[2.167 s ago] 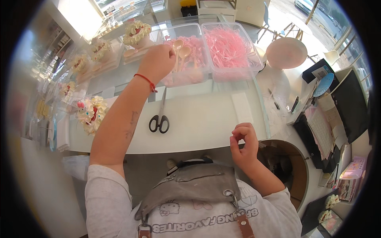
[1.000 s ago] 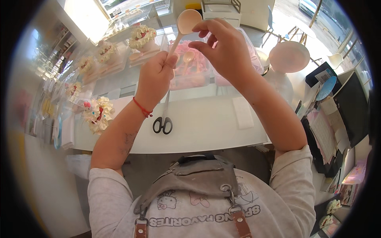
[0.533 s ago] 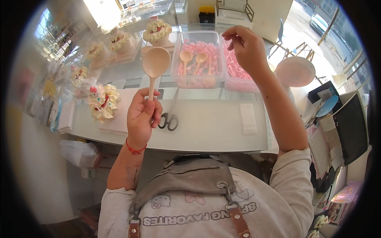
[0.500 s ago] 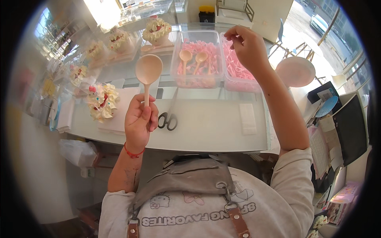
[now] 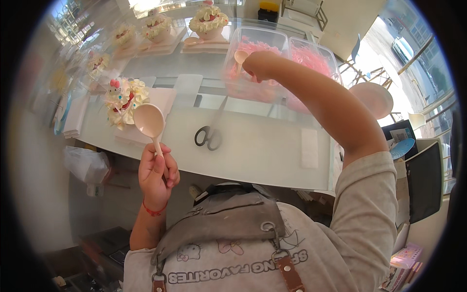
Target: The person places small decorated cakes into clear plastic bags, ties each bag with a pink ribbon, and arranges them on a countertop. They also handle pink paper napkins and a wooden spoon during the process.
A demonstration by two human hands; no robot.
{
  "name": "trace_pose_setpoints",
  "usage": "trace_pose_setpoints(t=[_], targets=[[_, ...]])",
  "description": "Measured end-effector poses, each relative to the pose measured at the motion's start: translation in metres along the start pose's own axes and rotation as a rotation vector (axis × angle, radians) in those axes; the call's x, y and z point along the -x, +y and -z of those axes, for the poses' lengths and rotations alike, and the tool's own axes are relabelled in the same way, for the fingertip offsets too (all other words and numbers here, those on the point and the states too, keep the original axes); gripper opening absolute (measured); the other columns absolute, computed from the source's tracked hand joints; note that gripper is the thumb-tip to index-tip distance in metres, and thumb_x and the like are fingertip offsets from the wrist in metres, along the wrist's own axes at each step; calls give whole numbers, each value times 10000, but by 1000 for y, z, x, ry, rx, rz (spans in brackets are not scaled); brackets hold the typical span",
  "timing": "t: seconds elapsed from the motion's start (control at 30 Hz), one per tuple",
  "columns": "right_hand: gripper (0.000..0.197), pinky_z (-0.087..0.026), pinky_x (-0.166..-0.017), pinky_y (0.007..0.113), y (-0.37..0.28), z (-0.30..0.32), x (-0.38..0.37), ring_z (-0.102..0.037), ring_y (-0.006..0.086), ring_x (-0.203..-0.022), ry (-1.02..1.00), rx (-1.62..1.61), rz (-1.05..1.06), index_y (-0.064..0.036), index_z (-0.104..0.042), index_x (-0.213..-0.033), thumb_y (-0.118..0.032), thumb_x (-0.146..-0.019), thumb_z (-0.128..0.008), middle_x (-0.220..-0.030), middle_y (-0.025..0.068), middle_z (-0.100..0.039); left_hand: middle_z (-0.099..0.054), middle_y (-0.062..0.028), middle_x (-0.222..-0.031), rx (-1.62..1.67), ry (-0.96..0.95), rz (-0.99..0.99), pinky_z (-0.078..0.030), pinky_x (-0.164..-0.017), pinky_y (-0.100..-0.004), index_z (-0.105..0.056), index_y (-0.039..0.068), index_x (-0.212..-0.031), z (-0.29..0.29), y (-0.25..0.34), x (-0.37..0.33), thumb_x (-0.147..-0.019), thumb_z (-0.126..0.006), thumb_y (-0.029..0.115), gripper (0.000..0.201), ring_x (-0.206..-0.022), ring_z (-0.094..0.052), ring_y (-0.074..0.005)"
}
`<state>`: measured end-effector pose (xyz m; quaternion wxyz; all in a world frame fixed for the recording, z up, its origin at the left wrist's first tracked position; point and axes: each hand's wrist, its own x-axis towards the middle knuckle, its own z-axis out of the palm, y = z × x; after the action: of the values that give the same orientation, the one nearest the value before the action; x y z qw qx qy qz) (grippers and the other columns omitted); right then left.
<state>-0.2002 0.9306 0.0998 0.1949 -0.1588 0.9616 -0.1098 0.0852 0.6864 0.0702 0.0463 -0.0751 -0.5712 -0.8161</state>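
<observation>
My left hand (image 5: 156,173) is closed round the handle of a pale cream spoon (image 5: 149,120) with a big round bowl, held bowl up in front of a cream-topped decorated piece (image 5: 127,100). My right hand (image 5: 260,65) reaches over a clear plastic box (image 5: 262,31) of pink paper shreds, its fingers curled down. Beside those fingers a smaller cream spoon (image 5: 240,57) shows its bowl. The right fingertips, and anything between them, are hidden behind the hand.
A second clear box (image 5: 314,42) of pink shreds stands to the right. Black-handled scissors (image 5: 208,137) and a white slip (image 5: 309,148) lie on the glass-topped table (image 5: 262,158). Several cream-topped pieces (image 5: 209,20) line the back left. A round pale disc (image 5: 372,100) is at the right.
My right hand has moved left and down from above the right box to the spoons in the left box. The left hand has lowered the big spoon leftward.
</observation>
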Motion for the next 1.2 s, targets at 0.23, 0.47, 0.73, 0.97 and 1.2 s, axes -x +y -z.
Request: trace_pose_setpoints(t=[0.23,0.47,0.73,0.97,1.2], targets=[[129,-477,-636,406,13,-4,1,-619,299,-746,140,421,409,-57,-613,-893,-108,-776,-626,-825,129,-647,-452,-49,-590,-31,109,-79,-284,-399,-200,-437,31,-1082,18,6,31,-1014,-430,292,270,-424,-317,-64],[82,-485,-627,344,26,36,27,-629,239,-700,403,96,450,-11,-628,-809,-80,-806,-672,-807,106,-673,-454,-47,-595,-46,102,-56,-291,-411,-196,-450,20,-1068,25,12,38,-1011,-438,279,266,-443,-324,-60],[92,-493,-602,291,-33,-43,157,-645,160,-681,545,-602,629,-14,-575,-895,-37,-844,-648,-786,70,-657,-440,-31,-610,-35,52,34,-263,-406,-202,-453,36,-1085,25,9,31,-1016,-422,277,252,-435,-309,-55],[189,-465,-741,412,-19,-110,167,-571,345,-910,614,-103,507,-17,-569,-922,58,-753,-611,-1003,136,-590,-441,-30,-618,-12,-89,93,-269,-405,-202,-456,25,-1090,19,0,9,-1013,-431,285,272,-437,-310,-54],[316,-474,-811,414,-18,-151,222,-585,307,-944,739,-151,381,-21,-600,-1047,-25,-742,-683,-1037,105,-609,-438,-25,-610,-7,-128,154,-265,-401,-199,-455,24,-1087,7,-19,0,-1015,-427,282,270,-433,-307,-52]])
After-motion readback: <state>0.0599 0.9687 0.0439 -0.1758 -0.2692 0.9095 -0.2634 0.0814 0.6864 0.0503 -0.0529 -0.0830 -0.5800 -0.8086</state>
